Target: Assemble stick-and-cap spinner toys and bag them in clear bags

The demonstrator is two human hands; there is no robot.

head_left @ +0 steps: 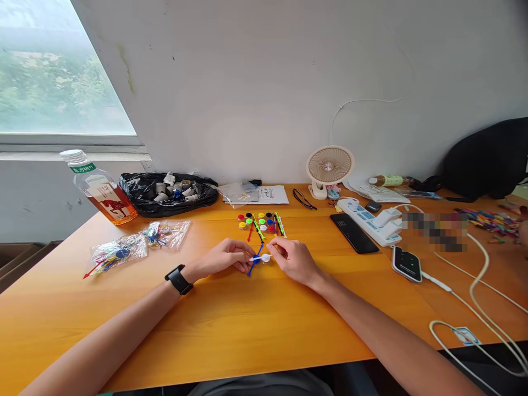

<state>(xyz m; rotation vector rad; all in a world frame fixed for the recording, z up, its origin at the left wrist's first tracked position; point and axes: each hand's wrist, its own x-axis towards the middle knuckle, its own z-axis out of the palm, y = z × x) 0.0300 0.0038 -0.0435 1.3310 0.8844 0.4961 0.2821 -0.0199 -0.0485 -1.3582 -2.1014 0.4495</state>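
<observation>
My left hand (231,256), a dark watch on its wrist, has its fingers closed at a blue plastic arrow (250,270). Across that arrow lies a white arrow (258,258) with a round disc in its middle. Thumb and forefinger of my right hand (295,260) are pinched together at the white arrow's right side; its far end is hidden by the fingers. Just beyond my hands are small round coloured caps (242,225) in red, yellow, green, black, blue and white. Thin coloured arrows (279,224) lie beside them.
Clear bags of plastic parts (119,253) and a tea bottle (101,190) stand left. Behind are a black bag (142,206) of grey fittings, glasses (304,199) and a fan (330,165). Right are a phone (353,234), a power strip (365,220), and loose cables (480,275).
</observation>
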